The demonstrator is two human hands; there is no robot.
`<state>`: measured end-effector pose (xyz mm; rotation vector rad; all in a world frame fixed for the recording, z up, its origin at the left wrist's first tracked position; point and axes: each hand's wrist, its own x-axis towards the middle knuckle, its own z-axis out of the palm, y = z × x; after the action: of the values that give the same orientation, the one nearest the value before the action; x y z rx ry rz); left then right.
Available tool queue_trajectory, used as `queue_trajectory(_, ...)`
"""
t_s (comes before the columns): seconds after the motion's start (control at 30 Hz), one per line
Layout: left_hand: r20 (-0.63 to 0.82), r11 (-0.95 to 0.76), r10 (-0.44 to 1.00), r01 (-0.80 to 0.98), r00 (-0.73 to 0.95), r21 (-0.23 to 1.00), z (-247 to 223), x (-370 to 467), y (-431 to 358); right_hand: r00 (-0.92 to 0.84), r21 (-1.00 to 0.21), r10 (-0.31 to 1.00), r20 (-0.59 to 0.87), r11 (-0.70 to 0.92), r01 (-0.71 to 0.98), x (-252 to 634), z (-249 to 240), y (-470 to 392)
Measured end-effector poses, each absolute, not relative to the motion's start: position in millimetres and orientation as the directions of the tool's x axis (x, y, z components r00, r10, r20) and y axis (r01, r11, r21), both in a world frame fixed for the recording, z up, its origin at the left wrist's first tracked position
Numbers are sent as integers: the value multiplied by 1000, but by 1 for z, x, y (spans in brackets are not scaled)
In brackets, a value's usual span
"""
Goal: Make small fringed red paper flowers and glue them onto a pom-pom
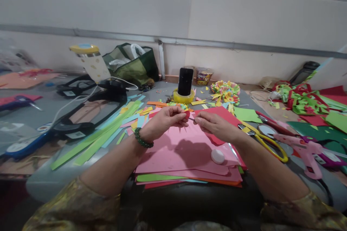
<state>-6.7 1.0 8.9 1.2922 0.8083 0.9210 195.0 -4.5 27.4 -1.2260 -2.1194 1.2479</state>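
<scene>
While a stack of flat sheets topped with pink paper (159, 158) is lying on the grey table (65, 177), a person's left hand (169, 117) is pinching a small red paper-like scrap (187, 114) above it, thumb against fingertips. Opposite, the right hand (213, 124) is closing narrowly on a thin, dark, rod-like tool (191, 119); whether its tip is touching the scrap, I am not managing to tell from where I am standing. The scrap is looking feather-light, soft and easily creased, probably calling for a fingertip hold at its edge; the tool is seeming slim and stiff, best gripped near its working end. Its long axis is running almost level, pointing toward the left hand; the scrap's own is showing too small to judge.
</scene>
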Motion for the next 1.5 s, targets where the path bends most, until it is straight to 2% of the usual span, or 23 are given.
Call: queue_trajectory(1.5, -15, 71, 907, -117, 421, 991, 9, -7, -1, -522, -780, 853, -8, 322, 537, 192, 26, -4)
